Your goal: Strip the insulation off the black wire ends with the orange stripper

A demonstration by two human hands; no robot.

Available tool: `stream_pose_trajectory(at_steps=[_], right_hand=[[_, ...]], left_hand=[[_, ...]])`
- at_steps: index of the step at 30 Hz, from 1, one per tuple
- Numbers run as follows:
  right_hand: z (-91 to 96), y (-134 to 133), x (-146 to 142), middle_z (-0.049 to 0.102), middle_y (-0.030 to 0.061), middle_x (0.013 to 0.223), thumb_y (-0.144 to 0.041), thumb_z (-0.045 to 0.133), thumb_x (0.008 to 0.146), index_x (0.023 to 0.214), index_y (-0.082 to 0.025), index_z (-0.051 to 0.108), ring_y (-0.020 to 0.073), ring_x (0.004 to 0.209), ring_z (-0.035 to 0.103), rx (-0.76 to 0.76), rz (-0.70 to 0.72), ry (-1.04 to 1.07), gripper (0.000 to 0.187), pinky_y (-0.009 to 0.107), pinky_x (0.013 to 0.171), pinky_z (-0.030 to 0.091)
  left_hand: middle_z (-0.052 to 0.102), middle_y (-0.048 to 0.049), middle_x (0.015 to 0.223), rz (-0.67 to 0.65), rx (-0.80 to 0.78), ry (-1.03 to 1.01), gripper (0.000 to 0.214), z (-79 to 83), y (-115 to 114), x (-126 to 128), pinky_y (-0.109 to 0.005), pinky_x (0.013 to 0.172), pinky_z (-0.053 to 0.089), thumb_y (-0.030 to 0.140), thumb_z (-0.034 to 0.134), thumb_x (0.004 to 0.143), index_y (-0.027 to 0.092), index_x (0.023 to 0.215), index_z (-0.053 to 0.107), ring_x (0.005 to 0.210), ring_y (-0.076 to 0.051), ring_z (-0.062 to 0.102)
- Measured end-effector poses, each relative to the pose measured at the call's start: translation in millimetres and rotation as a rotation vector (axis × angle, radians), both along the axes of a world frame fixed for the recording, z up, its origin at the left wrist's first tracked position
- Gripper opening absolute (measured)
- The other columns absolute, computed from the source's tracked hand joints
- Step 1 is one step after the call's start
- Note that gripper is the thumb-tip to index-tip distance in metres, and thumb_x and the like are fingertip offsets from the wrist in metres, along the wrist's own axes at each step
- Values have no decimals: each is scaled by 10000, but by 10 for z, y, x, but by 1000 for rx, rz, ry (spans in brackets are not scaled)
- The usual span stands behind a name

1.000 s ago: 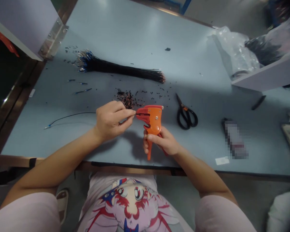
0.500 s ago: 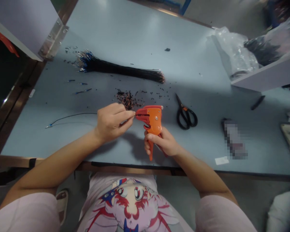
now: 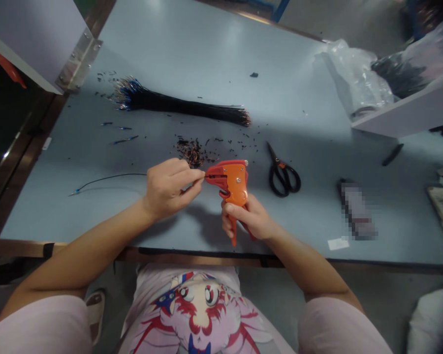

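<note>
My right hand (image 3: 249, 219) is wrapped round the handles of an orange wire stripper (image 3: 231, 183), held upright over the table's near edge. My left hand (image 3: 168, 187) pinches a thin black wire (image 3: 107, 178) and holds its end at the stripper's red jaws. The wire trails left across the grey table (image 3: 192, 54) to a blue-tipped end. A small heap of stripped insulation bits (image 3: 192, 151) lies just behind my hands.
A long bundle of black wires (image 3: 180, 104) lies across the table further back. Black scissors (image 3: 282, 173) rest to the right of the stripper. A clear plastic bag (image 3: 356, 78) and a white shelf edge (image 3: 402, 115) stand at the right. A white panel (image 3: 33, 34) juts in at the top left.
The stripper's handles have drawn closer together under my right hand. My left hand and the wire stay at the jaws, almost unmoved.
</note>
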State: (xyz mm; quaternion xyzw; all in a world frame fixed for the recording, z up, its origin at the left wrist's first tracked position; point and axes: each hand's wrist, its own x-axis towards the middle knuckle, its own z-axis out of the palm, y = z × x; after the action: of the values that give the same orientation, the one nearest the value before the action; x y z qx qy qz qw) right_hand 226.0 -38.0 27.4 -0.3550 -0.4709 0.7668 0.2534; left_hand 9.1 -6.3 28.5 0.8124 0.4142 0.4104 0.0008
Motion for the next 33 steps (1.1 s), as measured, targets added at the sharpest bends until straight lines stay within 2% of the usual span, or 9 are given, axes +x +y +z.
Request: stream_pose_trajectory(at_steps=[4,9,17,28,30,33], right_hand=[[-4,-9,-2,546,2,502,-419,595,852,633,-140,505,127,403,563,-10,-6,-6,366,225,376,449],[-64,-12,-12,484,-17,433,-429,562,877,554,-143,483,94,323,475,-5,-55,-9,438,206,321,370],[-105,17,7,610,17,594,-391,622,850,755,-128,529,138,481,603,-105,-71,83,294,262,459,512],[-104,22,22,635,28,634,-364,641,837,831,-128,532,159,531,638,-142,-43,108,261,278,480,534],[-95,25,29,641,33,651,-364,654,821,842,-124,536,170,548,646,-177,-32,137,268,295,501,538],[-87,32,45,641,29,657,-379,660,800,854,-125,537,185,554,652,-313,9,240,287,338,548,544]], left_hand=[[570,11,570,21,-17,14,102,5,-5,10,-262,549,369,211,579,799,220,738,660,540,-116,478],[576,13,565,9,-2,-1,91,8,2,15,-268,534,363,197,584,791,217,738,655,529,-120,474],[582,14,560,13,-30,-49,90,7,36,12,-267,543,388,216,588,793,228,759,670,517,-119,496],[576,11,566,30,-51,-80,82,-13,43,12,-275,555,407,226,591,788,231,778,672,540,-126,519],[578,12,568,16,-49,-100,79,-7,43,13,-272,555,408,221,590,787,225,776,668,536,-122,513],[576,14,571,-15,-70,-154,71,6,39,20,-267,556,407,202,591,785,212,771,660,533,-114,502]])
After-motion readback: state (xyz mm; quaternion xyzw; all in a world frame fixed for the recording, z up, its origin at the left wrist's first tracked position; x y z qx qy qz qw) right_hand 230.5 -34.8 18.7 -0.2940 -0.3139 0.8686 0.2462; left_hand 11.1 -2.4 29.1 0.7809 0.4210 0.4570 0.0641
